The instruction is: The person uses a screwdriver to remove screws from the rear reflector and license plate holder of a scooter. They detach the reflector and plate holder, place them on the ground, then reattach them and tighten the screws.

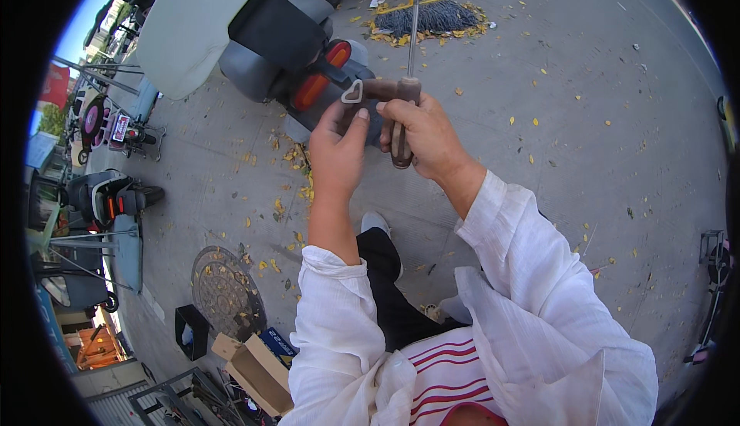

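Note:
A screwdriver [401, 147] with a brown handle is gripped in my right hand [432, 137], its long metal shaft pointing away from me. My left hand [339, 144], just beside it, pinches a small light-grey loop-shaped piece [352, 92] between thumb and fingers. A brownish bar-like part [380, 88] spans from that loop to the top of the screwdriver handle; whether it is joined to either one I cannot tell. Both hands are held up in front of my body, above the pavement.
A grey scooter [285, 56] with red rear lights stands just beyond my hands. A mop head [428, 19] lies among yellow leaves farther off. Near my left foot side are a manhole cover [223, 283], a black bin [191, 332] and an open cardboard box [258, 372]. More scooters [116, 198] line the left.

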Motion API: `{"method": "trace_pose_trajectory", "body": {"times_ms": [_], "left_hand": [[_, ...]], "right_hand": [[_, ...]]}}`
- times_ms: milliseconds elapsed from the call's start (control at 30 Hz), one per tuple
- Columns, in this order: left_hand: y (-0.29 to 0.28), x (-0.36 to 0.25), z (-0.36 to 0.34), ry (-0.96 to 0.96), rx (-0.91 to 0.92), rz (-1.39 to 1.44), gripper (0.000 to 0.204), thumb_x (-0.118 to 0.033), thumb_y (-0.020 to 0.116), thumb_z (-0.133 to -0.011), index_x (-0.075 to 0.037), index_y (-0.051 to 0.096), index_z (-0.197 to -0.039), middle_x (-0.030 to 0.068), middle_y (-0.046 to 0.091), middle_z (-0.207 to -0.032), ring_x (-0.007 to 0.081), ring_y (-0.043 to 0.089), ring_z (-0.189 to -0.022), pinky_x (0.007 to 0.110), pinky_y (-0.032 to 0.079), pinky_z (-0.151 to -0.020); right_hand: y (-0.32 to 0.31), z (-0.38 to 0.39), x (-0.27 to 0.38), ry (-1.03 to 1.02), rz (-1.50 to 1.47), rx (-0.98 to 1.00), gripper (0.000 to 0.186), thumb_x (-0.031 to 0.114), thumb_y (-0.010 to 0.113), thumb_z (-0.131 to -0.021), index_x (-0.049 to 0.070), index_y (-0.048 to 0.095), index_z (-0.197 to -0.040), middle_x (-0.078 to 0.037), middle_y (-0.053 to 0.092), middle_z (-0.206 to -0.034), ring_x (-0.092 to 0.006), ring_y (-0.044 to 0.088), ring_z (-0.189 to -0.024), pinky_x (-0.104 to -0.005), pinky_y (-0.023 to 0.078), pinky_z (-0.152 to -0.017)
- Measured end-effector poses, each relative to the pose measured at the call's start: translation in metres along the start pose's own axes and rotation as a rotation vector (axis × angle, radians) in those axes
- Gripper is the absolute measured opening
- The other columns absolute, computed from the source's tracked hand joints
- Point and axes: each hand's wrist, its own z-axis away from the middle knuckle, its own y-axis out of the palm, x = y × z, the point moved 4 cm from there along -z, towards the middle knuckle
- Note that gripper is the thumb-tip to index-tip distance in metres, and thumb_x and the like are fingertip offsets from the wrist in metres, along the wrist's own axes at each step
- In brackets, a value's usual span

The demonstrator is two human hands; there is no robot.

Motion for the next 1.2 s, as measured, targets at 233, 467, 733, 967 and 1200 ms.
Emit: {"method": "trace_pose_trajectory", "body": {"times_ms": [233, 467, 733, 967, 1200], "left_hand": [[0.002, 0.000, -0.015, 0.060, -0.142, 0.259, 0.035, -0.027, 0.057, -0.095, 0.001, 0.055, -0.117, 0.0088, 0.061, -0.109, 0.0146, 0.055, -0.101, 0.032, 0.041, -0.092], [0.000, 0.005, -0.043, 0.213, -0.241, 0.197, 0.036, -0.020, 0.060, -0.093, 0.000, 0.052, -0.122, 0.0093, 0.060, -0.114, 0.0161, 0.054, -0.106, 0.031, 0.039, -0.095], [-0.001, 0.006, -0.048, 0.227, -0.231, 0.227, 0.032, -0.016, 0.059, -0.093, 0.000, 0.051, -0.120, 0.0098, 0.060, -0.105, 0.0188, 0.059, -0.099, 0.034, 0.048, -0.084], [-0.003, 0.002, -0.043, 0.136, -0.175, 0.397, 0.028, -0.021, 0.059, -0.094, -0.005, 0.053, -0.116, 0.0094, 0.061, -0.100, 0.0186, 0.061, -0.089, 0.033, 0.050, -0.077], [-0.006, 0.001, -0.039, -0.002, -0.198, 0.543, 0.028, -0.029, 0.060, -0.093, -0.009, 0.055, -0.112, 0.0112, 0.063, -0.094, 0.0186, 0.061, -0.082, 0.032, 0.051, -0.075]], "right_hand": [[-0.005, -0.001, -0.001, 0.020, -0.048, -0.075, 0.040, 0.010, 0.054, -0.083, -0.002, 0.054, -0.122, -0.008, 0.059, -0.089, -0.0101, 0.052, -0.055, -0.0265, 0.046, -0.049], [-0.009, 0.000, 0.001, 0.050, -0.043, -0.134, 0.038, 0.011, 0.055, -0.082, -0.002, 0.056, -0.118, -0.009, 0.059, -0.087, -0.0104, 0.052, -0.053, -0.0259, 0.046, -0.048], [-0.015, 0.001, 0.006, 0.118, -0.014, -0.154, 0.034, 0.011, 0.051, -0.084, 0.000, 0.057, -0.115, -0.008, 0.061, -0.103, -0.0115, 0.052, -0.058, -0.0284, 0.045, -0.051], [-0.015, 0.004, 0.010, 0.066, -0.049, -0.177, 0.029, 0.011, 0.056, -0.080, -0.002, 0.059, -0.106, -0.009, 0.059, -0.082, -0.0119, 0.054, -0.055, -0.0253, 0.046, -0.047], [-0.014, 0.005, 0.010, 0.096, -0.035, -0.169, 0.027, 0.010, 0.057, -0.080, -0.002, 0.060, -0.103, -0.009, 0.060, -0.082, -0.0126, 0.055, -0.056, -0.0264, 0.046, -0.049]]}}
